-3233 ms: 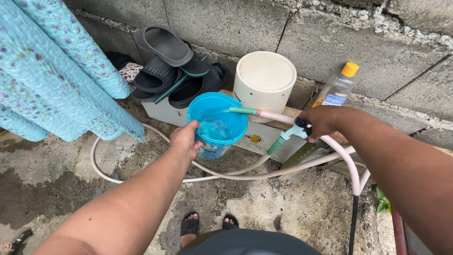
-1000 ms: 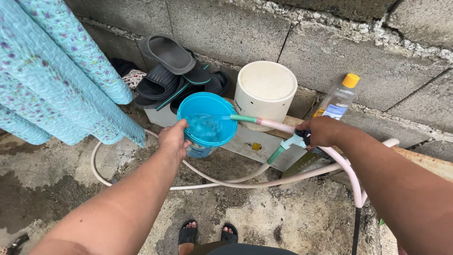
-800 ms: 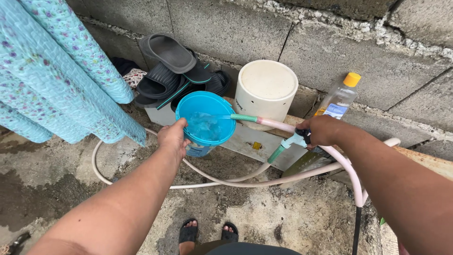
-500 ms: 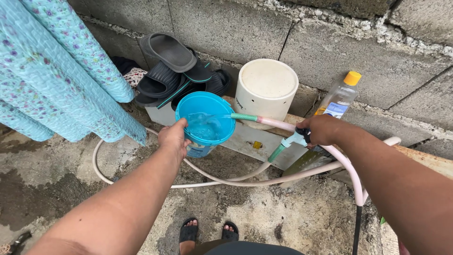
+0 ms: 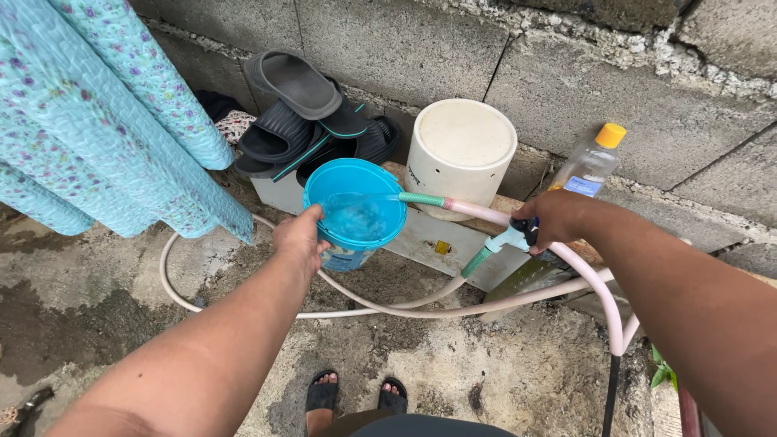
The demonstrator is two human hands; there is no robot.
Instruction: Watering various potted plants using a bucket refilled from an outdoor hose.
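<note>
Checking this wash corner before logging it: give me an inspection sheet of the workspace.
Surface: rough concrete ground, wet in patches.
Job's things: blue bucket with water inside; spray nozzle at its rim, fed by a pink hose.
Clutter: dark slippers stacked by the wall; cream pot; clear bottle with a yellow cap.
Grippers: left hand grips the bucket's rim; right hand holds the nozzle's handle.
Cables: white hose looped on the ground.
Surroundings: block wall; hanging blue floral cloth.
</note>
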